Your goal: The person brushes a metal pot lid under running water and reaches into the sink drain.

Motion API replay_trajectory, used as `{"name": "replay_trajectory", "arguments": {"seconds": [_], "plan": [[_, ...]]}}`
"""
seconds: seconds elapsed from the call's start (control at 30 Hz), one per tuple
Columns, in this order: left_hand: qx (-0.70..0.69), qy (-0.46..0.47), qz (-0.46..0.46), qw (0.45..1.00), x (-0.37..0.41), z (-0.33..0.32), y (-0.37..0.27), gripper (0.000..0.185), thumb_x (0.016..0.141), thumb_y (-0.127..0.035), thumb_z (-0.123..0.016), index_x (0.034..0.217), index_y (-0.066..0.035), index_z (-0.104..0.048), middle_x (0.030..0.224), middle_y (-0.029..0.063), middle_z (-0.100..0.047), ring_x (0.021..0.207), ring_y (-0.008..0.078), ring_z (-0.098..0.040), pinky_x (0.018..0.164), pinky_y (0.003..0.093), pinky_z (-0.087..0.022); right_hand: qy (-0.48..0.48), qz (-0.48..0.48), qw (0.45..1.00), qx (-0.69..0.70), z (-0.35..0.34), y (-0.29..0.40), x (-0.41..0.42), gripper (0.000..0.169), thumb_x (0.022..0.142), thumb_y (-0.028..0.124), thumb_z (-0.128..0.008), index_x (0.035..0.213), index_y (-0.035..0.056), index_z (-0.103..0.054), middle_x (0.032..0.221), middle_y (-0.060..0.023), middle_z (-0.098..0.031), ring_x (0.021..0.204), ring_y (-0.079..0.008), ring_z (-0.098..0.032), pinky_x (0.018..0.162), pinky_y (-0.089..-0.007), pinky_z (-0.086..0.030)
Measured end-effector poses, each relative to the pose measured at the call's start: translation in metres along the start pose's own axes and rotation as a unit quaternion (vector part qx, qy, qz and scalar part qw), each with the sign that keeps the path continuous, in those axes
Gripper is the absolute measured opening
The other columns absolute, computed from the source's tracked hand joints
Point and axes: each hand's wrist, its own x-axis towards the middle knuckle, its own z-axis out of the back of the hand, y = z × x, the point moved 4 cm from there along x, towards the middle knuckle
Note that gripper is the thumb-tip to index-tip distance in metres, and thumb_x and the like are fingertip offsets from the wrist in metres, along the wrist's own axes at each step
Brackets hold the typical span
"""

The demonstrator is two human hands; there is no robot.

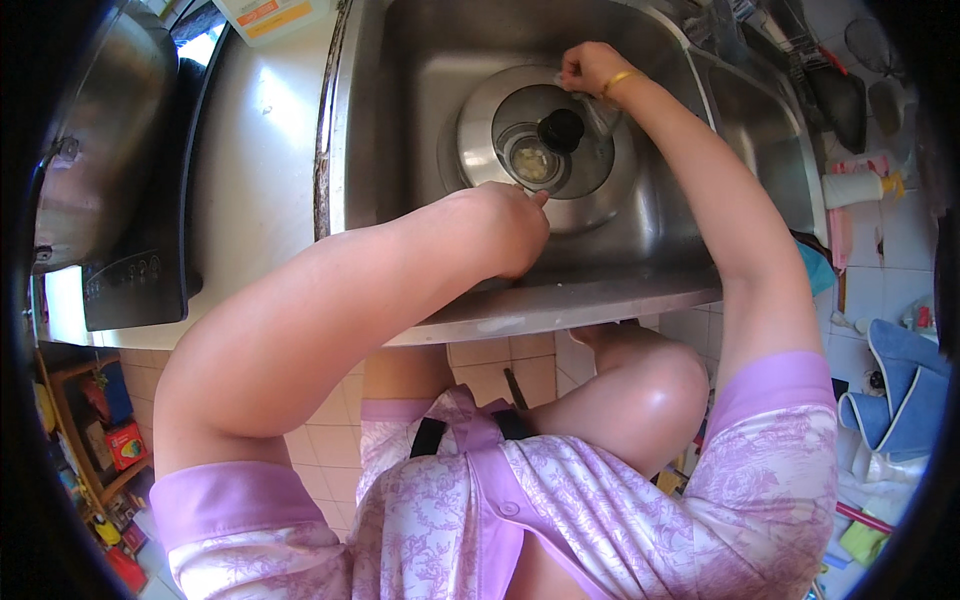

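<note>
In the sink basin (420,97) sits a round steel lid (480,139) with a glass centre and a black knob (561,130). Pale small pieces (533,163) show inside a round clear rim at the glass, beside the knob; whether they lie on or under the glass is unclear. My left hand (510,225) is curled at the near edge of the glass, fingertips beside it; its grip is hidden by the back of the hand. At the far right of the lid, my right hand (592,69) pinches thin clear plastic (598,116) that hangs over the glass.
A second sink basin (754,135) adjoins on the right. To the left, the countertop (255,150) holds a black cooktop (142,277) with a large metal pan (112,127). A labelled plastic container (274,19) stands at the back. The sink's front edge (517,319) lies before my knees.
</note>
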Motion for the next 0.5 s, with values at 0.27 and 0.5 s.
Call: {"name": "replay_trajectory", "arguments": {"seconds": [0.27, 0.5], "plan": [[0.006, -0.027, 0.013, 1.0, -0.002, -0.001, 0.0, 0.046, 0.085, -0.02, -0.061, 0.124, 0.003, -0.054, 0.152, 0.016, -0.031, 0.133, 0.0323, -0.042, 0.103, 0.04, -0.044, 0.169, -0.193, 0.966, 0.028, 0.021, -0.005, -0.048, 0.012, 0.068, 0.009, -0.074, 0.073, 0.0017, -0.066, 0.072, -0.0102, -0.068, 0.064, -0.0216, -0.066, 0.06, -0.0353, -0.053], [0.018, -0.008, -0.013, 1.0, -0.005, 0.004, -0.003, 0.048, 0.084, -0.021, -0.062, 0.125, 0.004, -0.054, 0.151, 0.0188, -0.033, 0.133, 0.0337, -0.043, 0.102, 0.0401, -0.044, 0.099, -0.043, 0.993, -0.049, 0.019, 0.008, -0.018, 0.011, 0.066, 0.009, -0.075, 0.069, 0.0022, -0.066, 0.07, -0.0095, -0.068, 0.066, -0.0224, -0.066, 0.062, -0.035, -0.054]]}}
